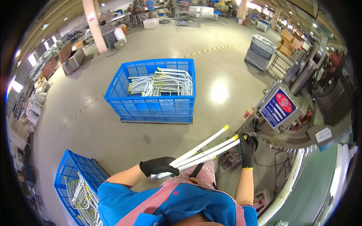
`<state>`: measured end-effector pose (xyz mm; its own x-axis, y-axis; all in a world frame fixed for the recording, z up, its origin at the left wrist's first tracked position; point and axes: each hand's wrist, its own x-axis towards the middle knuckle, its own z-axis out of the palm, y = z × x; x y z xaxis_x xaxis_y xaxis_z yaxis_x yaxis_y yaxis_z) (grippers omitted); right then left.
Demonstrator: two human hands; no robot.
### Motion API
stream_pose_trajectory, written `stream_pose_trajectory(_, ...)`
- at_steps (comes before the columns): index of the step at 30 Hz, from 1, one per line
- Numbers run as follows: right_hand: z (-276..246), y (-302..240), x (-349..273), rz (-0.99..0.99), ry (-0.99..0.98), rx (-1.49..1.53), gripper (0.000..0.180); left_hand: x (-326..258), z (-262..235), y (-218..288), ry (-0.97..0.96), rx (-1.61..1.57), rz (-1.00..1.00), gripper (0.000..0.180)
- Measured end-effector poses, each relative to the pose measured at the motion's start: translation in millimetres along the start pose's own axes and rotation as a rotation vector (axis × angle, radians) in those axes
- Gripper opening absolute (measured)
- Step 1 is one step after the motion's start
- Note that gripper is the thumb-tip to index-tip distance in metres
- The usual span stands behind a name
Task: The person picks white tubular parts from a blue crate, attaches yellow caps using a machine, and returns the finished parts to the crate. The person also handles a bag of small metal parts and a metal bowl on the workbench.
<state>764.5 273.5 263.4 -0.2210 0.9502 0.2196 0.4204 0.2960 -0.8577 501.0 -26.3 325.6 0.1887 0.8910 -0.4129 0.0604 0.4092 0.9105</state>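
Observation:
Several white bent metal tubes with yellow ends are held at a slant in front of my body. My left hand, in a black glove, is closed round their lower ends. At their upper right ends is my right hand, also in a black glove with a yellow cuff edge. Its fingers are closed at the yellow tip of one tube; the palm side is hidden. One tube fans out above the others, its yellow tip apart from my right hand.
A large blue crate ahead holds many similar white tubes. Another blue crate with tubes stands at the lower left. To the right are a heavy machine and a green-topped surface. A pillar rises farther off.

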Motion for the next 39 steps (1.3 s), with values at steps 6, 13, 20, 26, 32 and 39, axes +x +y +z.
stream_pose_trajectory(6, 0.9, 1.4, -4.9, -0.034, -0.01, 0.007, 0.029, 8.2, -2.6, -28.6, 0.029, 0.05, -0.085, 0.052)
stream_pose_trajectory(13, 13.2, 18.7, -39.4, -0.017, 0.033, 0.19, 0.033, 6.5, 2.0, -26.7, 0.01, -0.094, -0.033, 0.037)
stream_pose_trajectory(20, 1.6, 33.0, -73.2, 0.156, -0.031, 0.345, 0.028, 2.2, 12.0, -15.9, 0.058, -0.118, 0.03, 0.036)
stream_pose_trajectory(26, 19.4, 29.5, -93.4, 0.225, -0.151, 0.561, 0.028, -2.5, 19.5, 0.0, 0.099, -0.148, 0.126, 0.039)
stream_pose_trajectory(32, 26.5, -4.4, -119.5, 0.327, -0.344, 0.56, 0.036, -3.4, 8.9, 41.2, 0.308, -0.198, 0.397, 0.043)
stream_pose_trajectory(39, -3.6, -93.8, -163.8, 0.343, -0.892, 0.894, 0.064, 27.4, 29.1, 86.8, 0.333, -0.844, 0.976, 0.051)
